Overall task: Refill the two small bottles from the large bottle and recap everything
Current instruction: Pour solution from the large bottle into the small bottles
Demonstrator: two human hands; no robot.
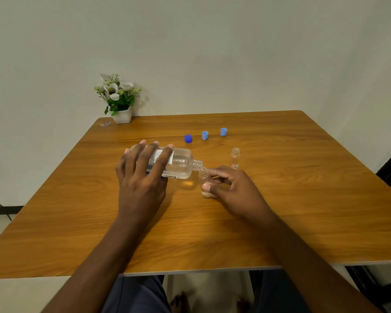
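Note:
My left hand [142, 175] grips the large clear bottle [181, 162], which lies tipped on its side above the wooden table [280, 211]. Its open neck points right and meets the mouth of a small clear bottle [204, 179]. My right hand [233, 188] holds that small bottle upright on the table, thumb across its lower part. A second small bottle [235, 158], uncapped with a red label, stands alone just behind my right hand. Three caps lie in a row further back: a dark blue cap [188, 138], a light blue cap [205, 135] and another light blue cap [223, 131].
A white pot of artificial flowers [119, 98] stands at the table's back left corner, with a small scrap of clear wrapper [106, 124] beside it. A wall runs right behind the table. My legs show under the near edge.

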